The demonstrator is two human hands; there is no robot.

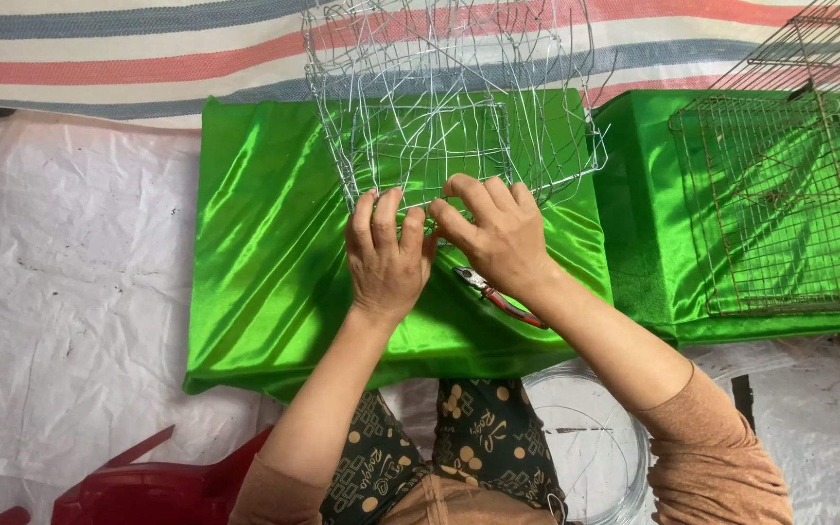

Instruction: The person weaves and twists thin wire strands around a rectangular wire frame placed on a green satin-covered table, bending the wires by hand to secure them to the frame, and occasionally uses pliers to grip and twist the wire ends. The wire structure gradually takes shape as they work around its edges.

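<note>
Lap: dark patterned trousers with tan dots (483, 437), bottom centre, closest to the lens; rust-brown sleeves on both forearms.
Wire coil: round coil of thin silver wire (590, 452) on the floor sheet, just right of the knees, partly under the right forearm.
Chair: red plastic chair (143, 486), bottom left corner, only partly in frame.
Left hand: left hand (386, 255), palm down, fingers curled over the near bottom edge of the cage; grip closed on a wire there.
Right hand: right hand (498, 233), touching the left at the thumbs, fingertips pinched on the same near edge; grip closed on wire, exact strand too fine to make out.
Cage: unfinished silver wire cage with loose irregular mesh (449, 107), standing on the tabletop, centre top, near edge under both hands, far side running out of frame.
Tabletop: low tabletop draped in shiny green satin cloth (264, 243), creased, cage and tool on it.
Pliers: small pliers with red handles and metal jaws (498, 297), lying flat on the green cloth just below the right wrist, not held.
Second cage: rusty brown square-grid wire cage (789, 194), on a second green-draped block at right, well apart from the hands.
Floor cover: crumpled white plastic sheet (60, 292), left side and under everything.
Backdrop: striped tarpaulin in red, white and blue-grey (128, 44), along the top edge.
</note>
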